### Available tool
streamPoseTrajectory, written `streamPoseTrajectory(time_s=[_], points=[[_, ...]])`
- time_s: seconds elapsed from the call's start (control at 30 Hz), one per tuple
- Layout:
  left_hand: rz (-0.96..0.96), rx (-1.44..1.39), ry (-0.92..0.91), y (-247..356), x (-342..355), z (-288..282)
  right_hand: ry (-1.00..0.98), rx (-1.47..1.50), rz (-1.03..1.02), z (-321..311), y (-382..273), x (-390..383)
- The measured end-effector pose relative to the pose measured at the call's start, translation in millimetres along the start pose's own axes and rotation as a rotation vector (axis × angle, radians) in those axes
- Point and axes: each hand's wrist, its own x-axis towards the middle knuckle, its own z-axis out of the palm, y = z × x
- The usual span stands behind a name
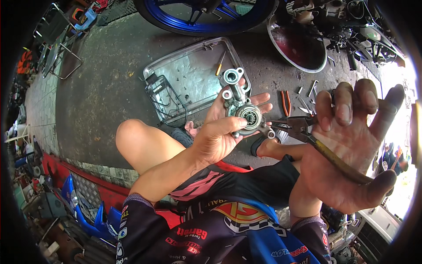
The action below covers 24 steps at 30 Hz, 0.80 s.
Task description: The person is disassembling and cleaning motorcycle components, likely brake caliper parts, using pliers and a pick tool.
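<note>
My left hand [216, 134] is wrapped round a grey metal engine casing [238, 104], its thumb pressed beside a round ball bearing [249, 118] set in the lower part. A second, smaller ring opening sits at the casing's upper end. My right hand [347, 145], palm turned up and fingers blackened, grips long-nosed pliers [300, 126] with worn yellow handles. The jaws point left at the casing's lower right arm, close to the bearing; whether they touch it I cannot tell.
Beyond my hands lies a clear plastic tray [200, 49] with a black metal frame [165, 99], small screws and an orange-handled screwdriver [219, 68]. Red-handled pliers [286, 104] and hex keys [313, 89] rest on the floor. A metal basin [299, 46] and blue wheel [184, 17] stand farther off.
</note>
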Motion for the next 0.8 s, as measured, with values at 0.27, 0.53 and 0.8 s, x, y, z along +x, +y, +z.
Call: streamPoseTrajectory(time_s=[0.27,0.53,0.8], points=[[0.071,0.031,0.020,5,-1,-4,0.057,0.067,0.019,2,-1,1],[0.208,0.114,0.046,1,0,-3,0.051,0.035,-0.027,12,24,-10],[0.306,0.115,0.085,2,0,-2,0.088,-0.078,-0.088,16,37,-12]])
